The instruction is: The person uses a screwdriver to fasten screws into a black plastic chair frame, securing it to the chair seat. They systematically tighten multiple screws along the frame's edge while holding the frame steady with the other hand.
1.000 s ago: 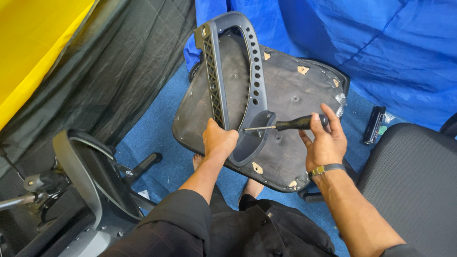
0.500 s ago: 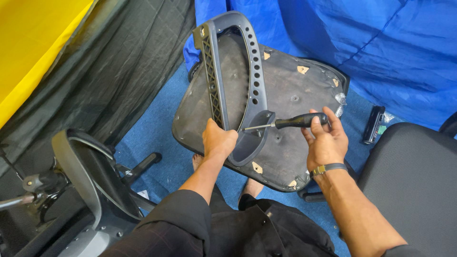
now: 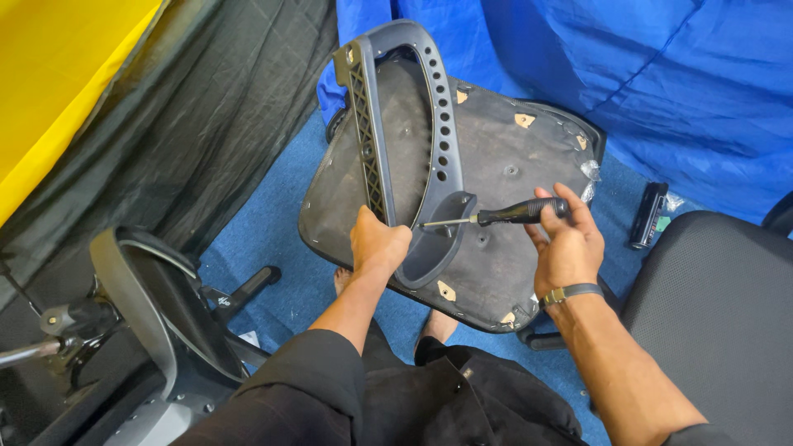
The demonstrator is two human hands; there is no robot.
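Both forearms are bare from the elbow down. The left hand (image 3: 378, 244) wears nothing. The right hand (image 3: 568, 246) has a narrow dark band with a small metal clasp around its wrist. Black short sleeves cover the upper arms, the fabric loosely creased. Black trousers cover the lap, with folds across it. 2 bare feet show below.
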